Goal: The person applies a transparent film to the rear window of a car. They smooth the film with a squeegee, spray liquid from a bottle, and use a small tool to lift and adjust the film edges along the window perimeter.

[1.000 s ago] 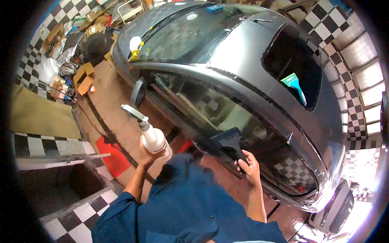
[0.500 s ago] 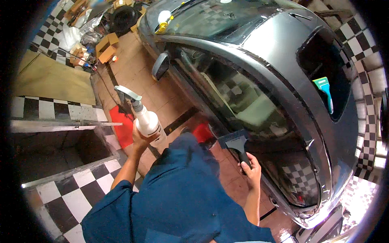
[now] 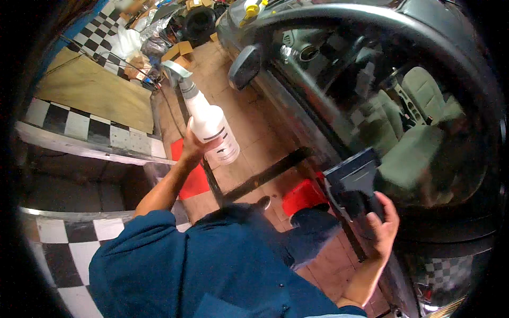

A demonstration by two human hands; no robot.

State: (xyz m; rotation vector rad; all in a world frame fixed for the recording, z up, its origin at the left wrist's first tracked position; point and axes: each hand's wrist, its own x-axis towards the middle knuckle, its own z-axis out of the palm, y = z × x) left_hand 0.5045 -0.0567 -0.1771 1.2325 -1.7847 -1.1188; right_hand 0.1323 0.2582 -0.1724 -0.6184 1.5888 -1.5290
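Note:
My left hand [image 3: 196, 146] is wrapped round a white spray bottle [image 3: 216, 127] with a grey trigger head, tilted over the floor. No finger is plainly on the trigger. In my right hand [image 3: 386, 225] is a dark squeegee [image 3: 352, 177], held by its handle with the wide blade pointing away from me. The blade overlaps the lower edge of the grey car's side window [image 3: 424, 159]; I cannot tell whether it touches. Pale seats show through the glass. Ahead of the squeegee is the car's side mirror [image 3: 245, 67].
Tiled floor [image 3: 244, 127] runs between the car and a checkered ledge [image 3: 79, 124] on the left. Red pieces [image 3: 305, 197] lie by my feet. Farther off are a cardboard box [image 3: 177, 52], a black tyre [image 3: 199, 25] and a yellow-topped bottle [image 3: 252, 10] at the windscreen.
I have stepped forward along the car, and the side window now fills more of the right side. The squeegee has come nearer the glass. Both hands keep their holds.

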